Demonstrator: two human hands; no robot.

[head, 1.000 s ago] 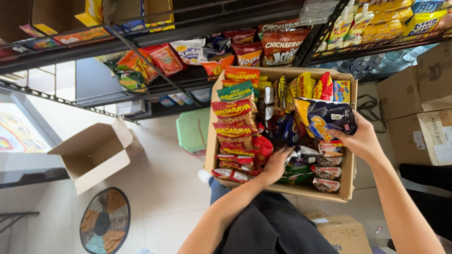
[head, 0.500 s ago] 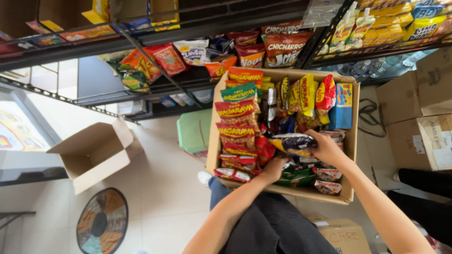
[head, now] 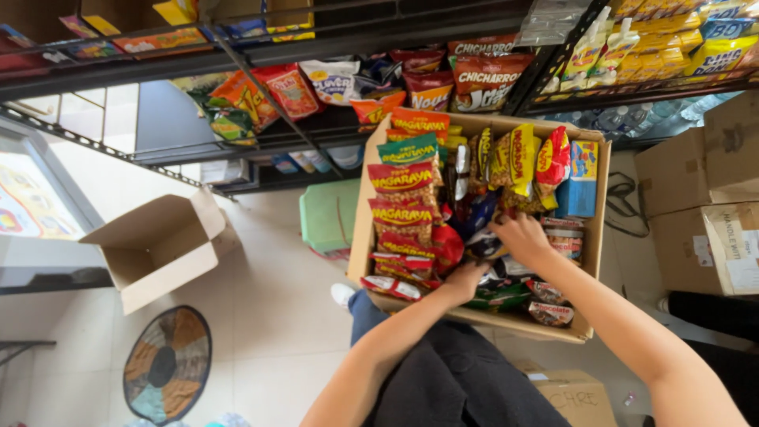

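Both forearms reach up from 6 o'clock into the box [head: 594, 237] resting on the person's lap; the right hand [head: 522, 237] lies palm down at the box's centre, fingers curled loosely over dark packets [head: 484, 241], and whether it grips one I cannot tell; the left hand [head: 465, 281] sits just at 7 o'clock of it, fingers bent down among the packets, their hold hidden.

A second ago the right hand held a dark blue bag up at the box's 3 o'clock edge; half a second ago that bag was lower, near the middle; now no raised bag shows and the hand has sunk in among the packets; the left hand has barely shifted.

The box is brown cardboard, open-topped, packed tight; a column of red and green bags [head: 403, 209] runs along its 9 o'clock side, yellow and red bags [head: 526, 158] stand at 12 o'clock, a blue carton [head: 581, 178] at 2 o'clock, small round tubs [head: 565, 237] at 3 o'clock.

Beyond it, at 12 o'clock, shelves [head: 332, 47] carry more snack bags; an empty box [head: 154, 245] and a fan [head: 166, 364] lie on the floor at 9 o'clock.
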